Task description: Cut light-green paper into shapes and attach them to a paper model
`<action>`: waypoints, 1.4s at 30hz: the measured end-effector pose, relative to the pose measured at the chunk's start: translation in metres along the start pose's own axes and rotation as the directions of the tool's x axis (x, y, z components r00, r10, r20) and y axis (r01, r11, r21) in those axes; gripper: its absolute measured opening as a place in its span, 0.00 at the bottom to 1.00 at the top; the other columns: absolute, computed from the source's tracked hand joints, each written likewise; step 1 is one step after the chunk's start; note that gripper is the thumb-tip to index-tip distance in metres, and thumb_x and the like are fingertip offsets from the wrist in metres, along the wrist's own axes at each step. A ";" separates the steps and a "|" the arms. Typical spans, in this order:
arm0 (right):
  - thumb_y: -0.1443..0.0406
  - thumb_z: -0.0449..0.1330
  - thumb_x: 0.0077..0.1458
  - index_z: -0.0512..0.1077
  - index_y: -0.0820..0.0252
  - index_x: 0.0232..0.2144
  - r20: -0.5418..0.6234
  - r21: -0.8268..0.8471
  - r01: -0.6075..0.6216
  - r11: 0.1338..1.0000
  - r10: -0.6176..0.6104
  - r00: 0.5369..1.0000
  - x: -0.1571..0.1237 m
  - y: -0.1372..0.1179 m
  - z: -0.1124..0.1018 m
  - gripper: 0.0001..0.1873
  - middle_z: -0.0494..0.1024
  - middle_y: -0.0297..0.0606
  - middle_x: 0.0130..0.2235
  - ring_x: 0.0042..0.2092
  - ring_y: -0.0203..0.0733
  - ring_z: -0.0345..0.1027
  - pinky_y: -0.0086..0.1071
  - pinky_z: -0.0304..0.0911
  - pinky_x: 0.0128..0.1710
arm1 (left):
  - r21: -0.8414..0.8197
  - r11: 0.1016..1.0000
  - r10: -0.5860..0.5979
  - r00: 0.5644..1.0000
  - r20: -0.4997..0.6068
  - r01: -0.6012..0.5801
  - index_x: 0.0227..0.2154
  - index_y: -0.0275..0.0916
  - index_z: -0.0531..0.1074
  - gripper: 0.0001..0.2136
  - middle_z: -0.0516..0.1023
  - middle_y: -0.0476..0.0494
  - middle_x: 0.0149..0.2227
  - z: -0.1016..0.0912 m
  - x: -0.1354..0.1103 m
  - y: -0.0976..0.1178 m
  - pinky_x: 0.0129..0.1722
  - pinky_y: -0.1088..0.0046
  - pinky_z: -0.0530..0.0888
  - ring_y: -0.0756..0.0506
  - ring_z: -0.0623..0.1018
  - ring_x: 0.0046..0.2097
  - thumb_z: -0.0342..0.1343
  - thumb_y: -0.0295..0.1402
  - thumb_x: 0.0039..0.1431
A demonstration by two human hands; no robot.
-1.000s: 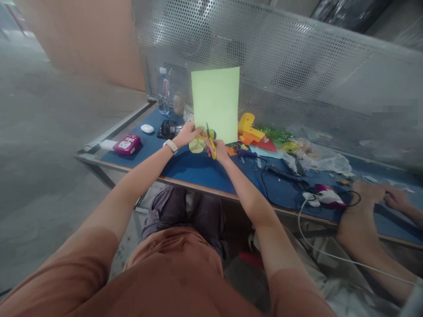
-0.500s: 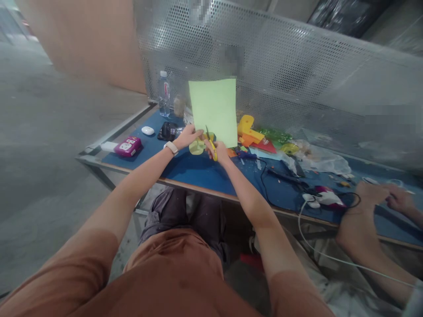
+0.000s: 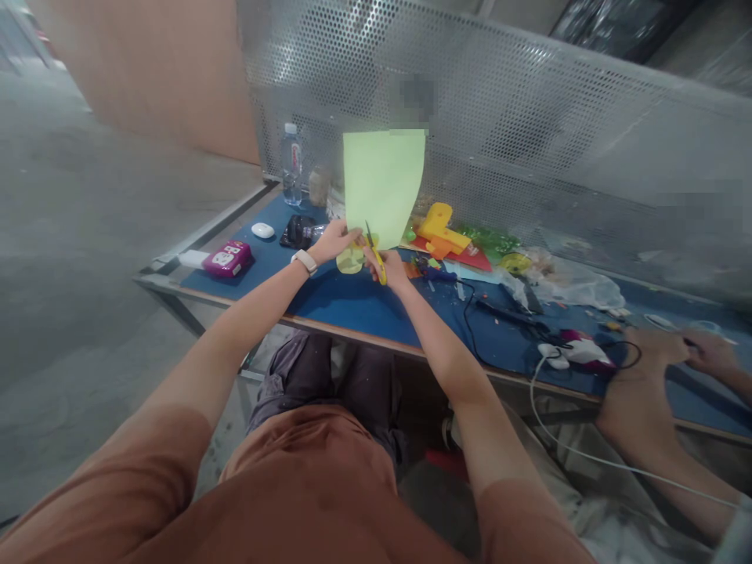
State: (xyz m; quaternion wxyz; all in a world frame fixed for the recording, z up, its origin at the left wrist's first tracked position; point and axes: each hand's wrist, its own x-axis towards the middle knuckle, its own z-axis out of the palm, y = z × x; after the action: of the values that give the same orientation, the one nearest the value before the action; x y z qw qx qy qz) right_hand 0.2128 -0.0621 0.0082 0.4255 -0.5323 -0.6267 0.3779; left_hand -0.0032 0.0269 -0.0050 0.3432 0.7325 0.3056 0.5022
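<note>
My left hand (image 3: 334,240) pinches the lower left corner of a light green paper sheet (image 3: 381,186), which stands upright above the blue table (image 3: 352,301). Yellow-handled scissors (image 3: 376,254) sit in my right hand (image 3: 388,268), their blades pointing up into the sheet's bottom edge. A pale yellow piece (image 3: 351,260) hangs just under my left hand. A white watch is on my left wrist.
A magenta box (image 3: 228,258), a white mouse (image 3: 262,230), a black object (image 3: 297,230) and a water bottle (image 3: 291,164) stand to the left. Coloured paper scraps and a yellow-orange tool (image 3: 440,227) lie right of the sheet. Cables, a plastic bag (image 3: 573,288) and another person's hands (image 3: 681,348) are at far right. A perforated metal screen (image 3: 529,133) backs the table.
The green sheet has swung and tilted slightly, its top edge now higher and its right side curling in. Both hands stay in nearly the same place.
</note>
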 end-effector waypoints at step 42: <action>0.24 0.71 0.72 0.66 0.51 0.18 0.069 -0.127 0.157 0.979 -0.150 0.986 0.007 0.016 -0.007 0.48 0.72 0.37 0.17 0.21 0.38 0.66 0.32 0.67 0.26 | 0.010 1.000 -0.002 1.000 -0.005 0.002 0.33 0.40 0.85 0.22 0.93 0.33 0.39 0.000 0.000 0.000 0.53 0.56 0.89 0.38 0.88 0.41 0.71 0.52 0.77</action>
State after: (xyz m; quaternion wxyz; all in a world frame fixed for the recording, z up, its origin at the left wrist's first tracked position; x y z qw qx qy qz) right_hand 0.2245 -0.0522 -0.0035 0.3987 -0.4978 -0.7018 0.3174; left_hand -0.0029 0.0269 -0.0048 0.3392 0.7326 0.3097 0.5023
